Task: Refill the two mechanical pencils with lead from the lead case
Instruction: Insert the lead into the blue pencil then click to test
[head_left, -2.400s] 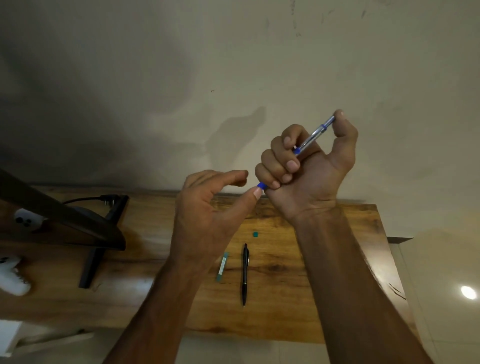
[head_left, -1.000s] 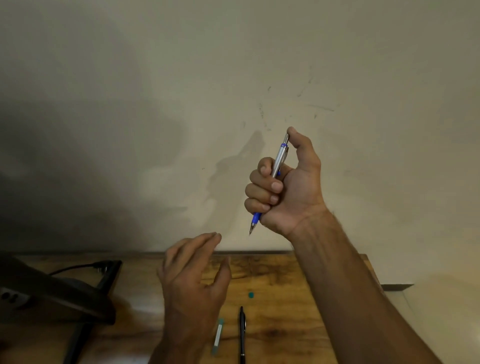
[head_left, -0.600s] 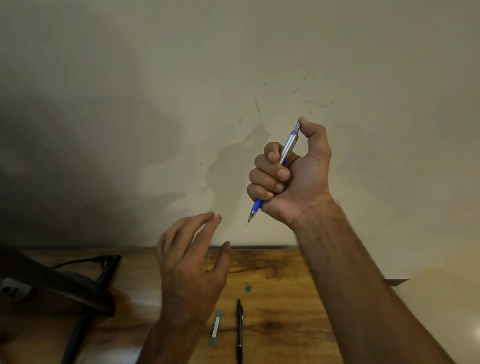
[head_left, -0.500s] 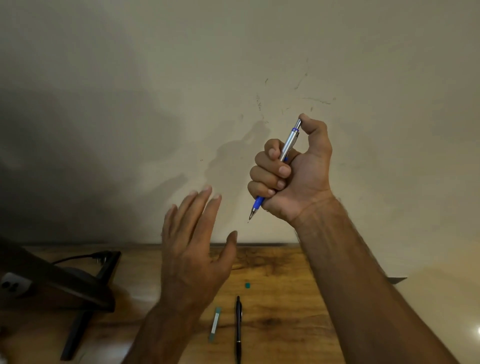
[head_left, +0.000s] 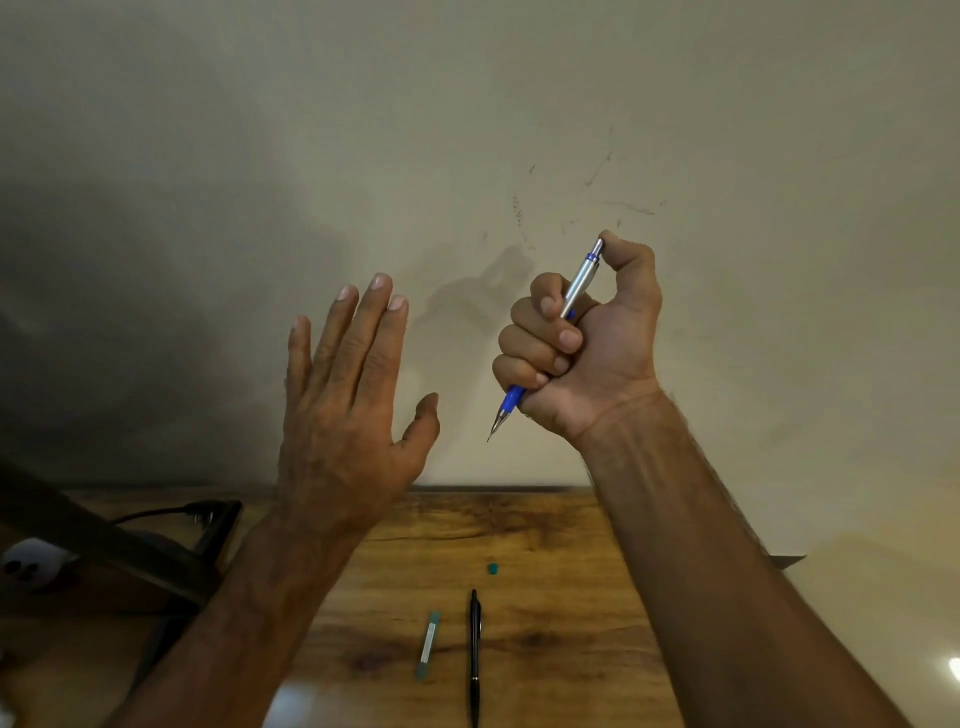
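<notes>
Right hand (head_left: 582, 348) grips blue pencil (head_left: 579, 286), thumb on cap; left hand (head_left: 348, 410) flat, empty; black pencil (head_left: 474, 654), case (head_left: 429, 644) on table (head_left: 571, 597).

A wooden table (head_left: 571, 545) spans 6 o'clock, under a beige wall (head_left: 260, 156) with faint scribbles (head_left: 597, 176) at 1 o'clock. At 8 o'clock stands a dark slanted stand (head_left: 130, 551), with a black cable plug (head_left: 197, 512) just behind it and a white object (head_left: 31, 564) (two dark spots) beside it.

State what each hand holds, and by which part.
The right hand grips the blue and silver mechanical pencil round its barrel, thumb on the top end. The left hand holds nothing.
</notes>
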